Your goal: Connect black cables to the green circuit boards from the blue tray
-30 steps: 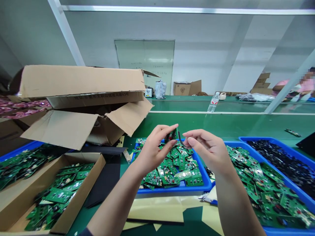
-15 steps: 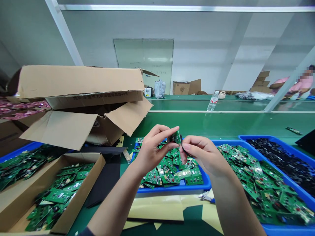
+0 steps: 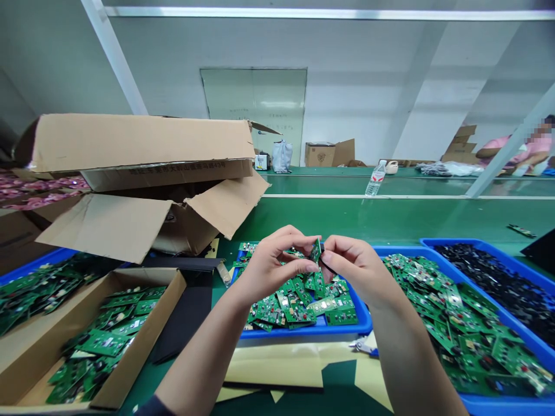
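My left hand (image 3: 269,267) pinches a small green circuit board (image 3: 316,251) between thumb and fingers, above a blue tray (image 3: 342,332) full of similar boards. My right hand (image 3: 356,267) meets it from the right, its fingers closed on a small black part (image 3: 326,267) pressed against that board. Both hands touch at the board, over the tray's middle.
A larger blue tray (image 3: 485,401) of green boards lies right, another blue tray of black parts (image 3: 507,286) behind it. A cardboard box (image 3: 130,352) of boards sits left, big open cartons (image 3: 143,173) behind. A water bottle (image 3: 375,180) stands on the green belt. Cutters (image 3: 362,346) lie near. A person sits far right.
My hands have come together and dropped slightly toward the tray. The board has tilted, and my right fingers now press the black part against it.
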The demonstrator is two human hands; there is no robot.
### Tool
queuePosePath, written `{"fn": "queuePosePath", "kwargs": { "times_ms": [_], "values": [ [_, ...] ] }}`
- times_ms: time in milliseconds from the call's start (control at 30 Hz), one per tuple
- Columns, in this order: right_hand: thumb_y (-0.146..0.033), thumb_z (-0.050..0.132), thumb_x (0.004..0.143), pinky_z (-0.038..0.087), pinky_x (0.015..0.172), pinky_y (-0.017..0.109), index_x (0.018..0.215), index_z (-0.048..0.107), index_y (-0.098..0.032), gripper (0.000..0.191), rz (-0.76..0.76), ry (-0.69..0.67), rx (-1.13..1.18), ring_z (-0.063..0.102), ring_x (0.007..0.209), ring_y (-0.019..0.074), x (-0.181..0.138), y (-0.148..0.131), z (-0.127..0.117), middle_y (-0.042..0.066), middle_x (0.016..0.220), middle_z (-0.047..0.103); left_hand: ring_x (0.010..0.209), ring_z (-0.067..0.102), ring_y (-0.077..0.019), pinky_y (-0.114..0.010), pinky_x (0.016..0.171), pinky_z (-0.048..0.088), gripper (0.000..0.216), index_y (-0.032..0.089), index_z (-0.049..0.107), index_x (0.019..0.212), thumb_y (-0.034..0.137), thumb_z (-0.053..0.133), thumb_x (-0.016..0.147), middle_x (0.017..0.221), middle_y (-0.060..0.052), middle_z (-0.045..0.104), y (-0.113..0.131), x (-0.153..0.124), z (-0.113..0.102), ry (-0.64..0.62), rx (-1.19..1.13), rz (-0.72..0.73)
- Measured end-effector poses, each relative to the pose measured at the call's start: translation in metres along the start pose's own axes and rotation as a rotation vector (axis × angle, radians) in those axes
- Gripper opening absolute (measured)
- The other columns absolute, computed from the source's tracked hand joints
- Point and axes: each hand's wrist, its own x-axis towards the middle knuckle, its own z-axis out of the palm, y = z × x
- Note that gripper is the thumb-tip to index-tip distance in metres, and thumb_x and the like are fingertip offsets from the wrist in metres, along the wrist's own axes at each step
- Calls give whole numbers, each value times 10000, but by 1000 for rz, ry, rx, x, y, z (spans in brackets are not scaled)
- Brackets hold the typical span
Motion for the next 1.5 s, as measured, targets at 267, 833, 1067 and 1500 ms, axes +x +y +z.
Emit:
{"fn": "queuePosePath", "kwargs": {
  "times_ms": [267, 833, 1067, 1500],
  "values": [
    [-300, 576, 826, 419, 492, 221, 728, 593, -177, 158, -58, 228, -240, 534, 532, 109, -7, -5, 1, -6, 593, 591, 732, 579, -123, -216, 622, 519, 291, 186, 750, 986, 334, 779, 737, 811, -34, 582, -2, 4, 6, 14, -178, -35],
    [-320, 622, 812, 435, 463, 220, 989, 531, -186, 240, -136, 414, -262, 511, 472, 98, -6, -4, -7, -71, 553, 524, 785, 678, -192, -218, 572, 511, 493, 196, 702, 1136, 463, 771, 727, 863, -75, 713, -3, 2, 11, 119, -442, -255],
    [-259, 565, 861, 467, 493, 215, 806, 592, -189, 92, -259, 268, -378, 586, 512, 104, -7, -7, 1, -28, 589, 615, 725, 666, -154, -213, 583, 501, 451, 190, 712, 1126, 429, 768, 746, 911, -83, 742, -3, -1, 13, 72, -492, -278],
    [-186, 547, 863, 486, 502, 218, 740, 593, -194, 131, -455, 414, -529, 579, 497, 99, -5, -4, 2, -29, 589, 640, 889, 707, -243, -284, 654, 603, 468, 147, 681, 1136, 383, 778, 744, 985, -112, 729, 2, 1, 15, -6, -664, -372]
  ]
}}
